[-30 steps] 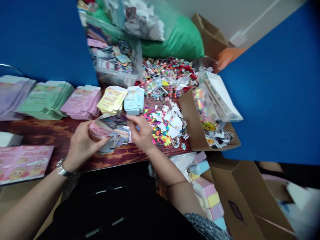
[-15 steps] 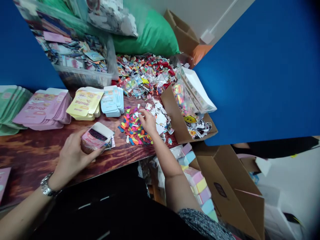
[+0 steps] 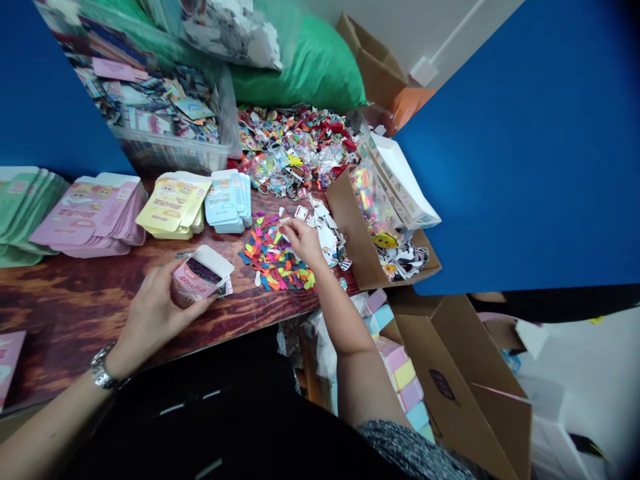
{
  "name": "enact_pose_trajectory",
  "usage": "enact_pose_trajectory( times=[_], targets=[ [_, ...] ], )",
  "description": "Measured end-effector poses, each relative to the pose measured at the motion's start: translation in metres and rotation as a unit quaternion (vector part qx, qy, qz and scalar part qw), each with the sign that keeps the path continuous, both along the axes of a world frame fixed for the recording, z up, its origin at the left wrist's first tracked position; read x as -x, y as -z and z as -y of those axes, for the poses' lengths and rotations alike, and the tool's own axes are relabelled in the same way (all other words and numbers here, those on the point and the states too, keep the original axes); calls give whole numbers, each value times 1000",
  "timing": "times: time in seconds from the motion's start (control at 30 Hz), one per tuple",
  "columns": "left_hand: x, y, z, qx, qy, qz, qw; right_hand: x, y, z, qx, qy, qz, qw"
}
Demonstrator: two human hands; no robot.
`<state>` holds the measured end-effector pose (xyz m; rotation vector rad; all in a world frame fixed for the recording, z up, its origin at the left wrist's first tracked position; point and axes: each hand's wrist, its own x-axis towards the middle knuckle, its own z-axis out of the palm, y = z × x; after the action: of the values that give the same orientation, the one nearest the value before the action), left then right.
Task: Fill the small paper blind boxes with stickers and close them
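My left hand (image 3: 157, 310) is wrapped round a small pink carton (image 3: 193, 285). Its top flap stands up, and something dark and flat shows inside. A few cards (image 3: 227, 288) lie on the table partly behind the carton. My right hand (image 3: 303, 241) is over a pile of small, brightly coloured uninflated balloons (image 3: 275, 260), fingers pinched at its upper edge. Whatever is between those fingertips is too small to make out. White-edged stickers (image 3: 327, 240) spread out just right of that hand.
Flat stacks of green (image 3: 25, 213), pink (image 3: 90, 213), yellow (image 3: 175, 203) and blue cartons (image 3: 227, 200) line the table's back. Behind are a clear bin of cards (image 3: 173, 150) and heaped trinkets (image 3: 300, 143). A cardboard box (image 3: 353, 233) borders the right; a larger one (image 3: 450, 380) sits below.
My right hand stays pinched at the balloon pile, with only a slight shift. The left hand still holds the pink carton, turned a little. The whole view has moved slightly.
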<state>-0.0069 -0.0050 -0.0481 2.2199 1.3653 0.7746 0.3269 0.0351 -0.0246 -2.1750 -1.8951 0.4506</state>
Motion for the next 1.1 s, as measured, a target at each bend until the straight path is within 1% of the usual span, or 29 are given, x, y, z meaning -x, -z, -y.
enact_pose_trajectory(
  times=[0.07, 0.1, 0.17, 0.27, 0.37, 0.43, 0.5, 0.6, 0.67, 0.7, 0.77, 0.83, 0.9, 0.93, 1.0, 1.1],
  targets=[
    [-3, -1, 1, 4, 4, 10, 1000, 3, 1, 7, 36, -49, -8, 998],
    [-4, -1, 1, 4, 7, 13, 1000, 6, 2, 10, 56, -64, 1, 996],
    [-8, -1, 1, 5, 13, 11, 1000, 11, 6, 15, 82, -69, 31, 994],
    [-11, 1, 0, 4, 19, -7, 1000, 16, 8, 21, 84, -64, 49, 993],
    [-13, 4, -4, -3, 28, -29, 999, 14, 0, 26, 57, -68, 39, 995],
    [-16, 6, -6, -10, 35, -42, 998, 12, -11, 29, 24, -70, 12, 997],
    [-21, 7, -9, -15, 36, -53, 998, 12, -23, 33, -21, -80, -35, 996],
    [-31, 8, -11, -23, 29, -62, 997, 20, -39, 39, -84, -122, -146, 978],
    [-38, 8, -10, -31, 26, -63, 997, 30, -45, 41, -95, -160, -207, 960],
    [-41, 8, -10, -34, 27, -63, 997, 36, -45, 42, -92, -179, -217, 955],
    [-45, 9, -8, -41, 34, -65, 996, 49, -43, 43, -79, -215, -184, 956],
    [-47, 10, -6, -53, 47, -68, 995, 63, -36, 43, -69, -236, -106, 963],
    [-48, 13, -4, -69, 56, -70, 994, 75, -28, 44, -70, -236, -40, 968],
    [-48, 15, -4, -76, 59, -72, 993, 80, -24, 44, -75, -233, -22, 969],
    [-47, 18, -6, -83, 57, -71, 992, 86, -19, 46, -86, -244, -16, 966],
    [-43, 21, -12, -77, 55, -59, 994, 84, -18, 45, -107, -291, -44, 950]
  ],
)
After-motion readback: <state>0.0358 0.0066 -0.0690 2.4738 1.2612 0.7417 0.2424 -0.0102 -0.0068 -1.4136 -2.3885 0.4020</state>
